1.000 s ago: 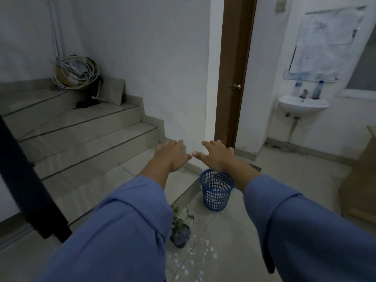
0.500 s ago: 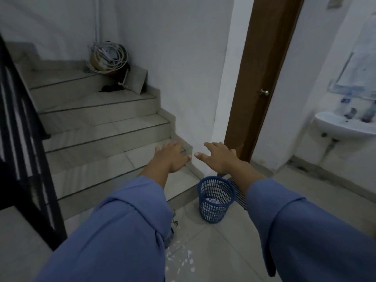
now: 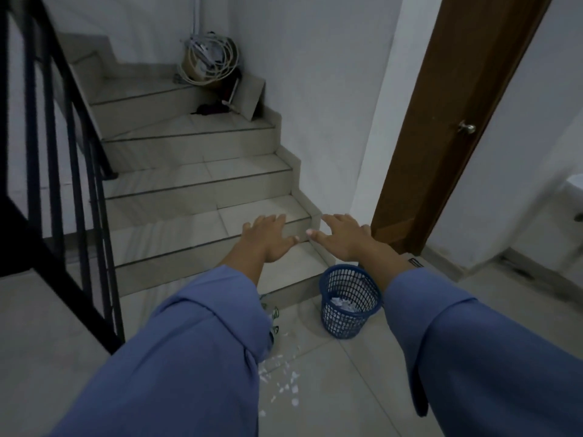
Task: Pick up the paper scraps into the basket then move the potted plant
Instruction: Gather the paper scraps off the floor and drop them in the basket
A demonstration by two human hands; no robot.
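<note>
Both hands, the left hand point(image 3: 268, 239) and right hand point(image 3: 342, 236), are reaching forward spread wide and empty, while white paper scraps point(image 3: 285, 378) are lying on the tiled floor point(image 3: 347, 389) near the blue plastic mesh basket point(image 3: 348, 301), with the leafy potted plant point(image 3: 273, 320) mostly hidden behind the left blue sleeve point(image 3: 189, 357).

basket point(image 3: 348, 302) on floor point(image 3: 441, 389) rt of plant point(image 3: 273, 316), scraps point(image 3: 285, 378) in front, stairs point(image 3: 195, 184) behind

potted plant point(image 3: 273, 315) almost wholly hidden behind the left sleeve point(image 3: 195, 351) — only a few leaves show, paper scraps point(image 3: 288, 378) partly covered by that sleeve, sink point(image 3: 575, 197) cut by the right edge
</note>
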